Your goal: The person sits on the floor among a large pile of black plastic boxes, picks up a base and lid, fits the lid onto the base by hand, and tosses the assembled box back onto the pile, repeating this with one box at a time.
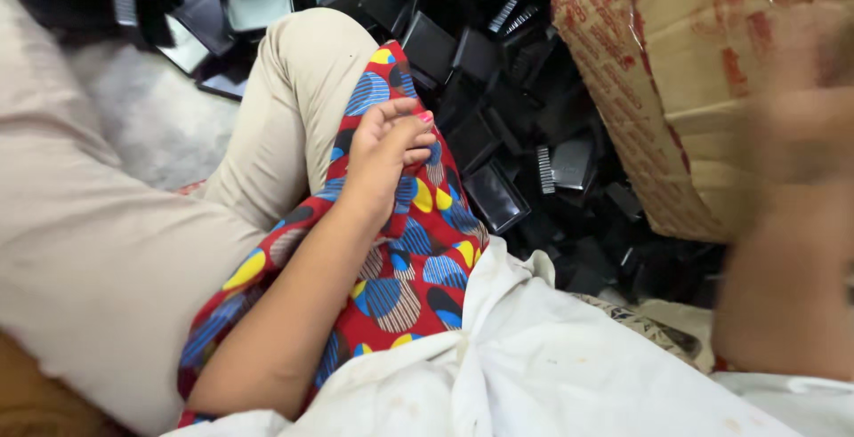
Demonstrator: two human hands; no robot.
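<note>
Left hand [391,148] rests loosely curled and empty on the red patterned cloth [409,259], just left of the black plastic parts [498,126]; the blurred right hand [801,135], grip unclear, at the cardboard box [676,90] could tip it onto them.

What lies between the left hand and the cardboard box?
In the head view, a heap of black plastic parts fills the stretch between the left hand and the cardboard box.
</note>
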